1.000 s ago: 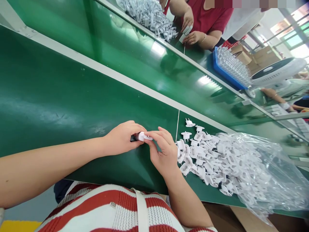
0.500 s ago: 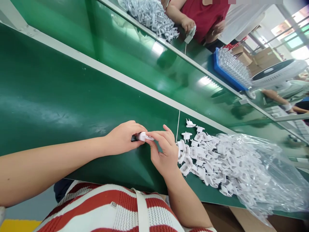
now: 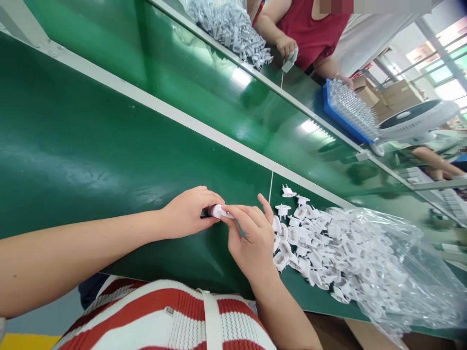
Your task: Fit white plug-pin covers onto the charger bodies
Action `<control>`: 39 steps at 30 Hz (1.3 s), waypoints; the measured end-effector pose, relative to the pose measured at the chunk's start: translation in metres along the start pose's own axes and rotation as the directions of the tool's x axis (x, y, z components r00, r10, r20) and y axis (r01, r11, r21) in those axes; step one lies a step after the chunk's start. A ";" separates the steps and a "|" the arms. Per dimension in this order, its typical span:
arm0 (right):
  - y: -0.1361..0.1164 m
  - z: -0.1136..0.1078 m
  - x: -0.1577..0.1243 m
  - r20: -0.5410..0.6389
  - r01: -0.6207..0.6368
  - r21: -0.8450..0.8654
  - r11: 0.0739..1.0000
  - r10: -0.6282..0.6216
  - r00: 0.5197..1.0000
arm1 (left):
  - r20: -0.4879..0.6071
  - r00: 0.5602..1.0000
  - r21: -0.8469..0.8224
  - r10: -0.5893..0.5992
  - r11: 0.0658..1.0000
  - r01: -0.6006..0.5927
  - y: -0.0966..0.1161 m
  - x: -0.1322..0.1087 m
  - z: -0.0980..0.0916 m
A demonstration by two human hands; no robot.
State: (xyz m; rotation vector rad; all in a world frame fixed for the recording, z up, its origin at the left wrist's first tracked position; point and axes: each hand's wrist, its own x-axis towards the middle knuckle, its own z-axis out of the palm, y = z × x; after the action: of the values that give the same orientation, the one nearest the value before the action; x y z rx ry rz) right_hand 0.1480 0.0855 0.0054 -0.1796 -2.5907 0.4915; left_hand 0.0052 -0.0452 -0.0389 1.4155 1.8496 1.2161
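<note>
Over the green bench, my left hand (image 3: pixel 193 212) is closed around a small black piece (image 3: pixel 205 213), mostly hidden by the fingers. A white plastic plug piece (image 3: pixel 217 211) sticks out of that grip, against the black piece's right end. My right hand (image 3: pixel 251 238) pinches the plug piece's other end between thumb and fingers, little finger raised. The two hands nearly meet. Just right of my right hand begins a heap of white plug pieces (image 3: pixel 328 243), with several loose ones, one showing its two pins (image 3: pixel 288 191).
A clear plastic bag (image 3: pixel 419 272) lies over the heap's right side. A white rail (image 3: pixel 182 118) and a glossy green partition (image 3: pixel 204 82) run along the back. Beyond it are a co-worker's hand (image 3: pixel 286 47), another pile of parts (image 3: pixel 233 31), a blue tray (image 3: pixel 341 119) and a fan (image 3: pixel 416 119).
My hands keep hold of the same pieces, nearly unmoved. The view has shifted slightly. Across the partition, the co-worker's other hand has reached right to the blue tray.
</note>
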 end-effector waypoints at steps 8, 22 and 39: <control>0.001 0.000 0.003 0.028 0.006 -0.021 1.000 -0.005 1.000 | -0.004 1.000 -0.015 0.000 1.000 0.000 0.002 0.000 -0.001; -0.001 0.002 0.001 -0.009 0.008 -0.099 0.995 -0.009 1.000 | -0.031 0.999 -0.016 0.023 1.000 -0.024 0.002 0.000 0.000; -0.002 0.003 0.012 0.130 -0.112 -0.055 0.992 0.118 0.984 | -0.033 0.999 -0.016 0.014 1.000 -0.015 0.000 -0.002 0.002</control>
State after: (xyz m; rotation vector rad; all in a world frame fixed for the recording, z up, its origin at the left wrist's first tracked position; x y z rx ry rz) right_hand 0.1364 0.0855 0.0090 -0.3250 -2.7348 0.4992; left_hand 0.0072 -0.0461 -0.0400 1.4107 1.8499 1.2656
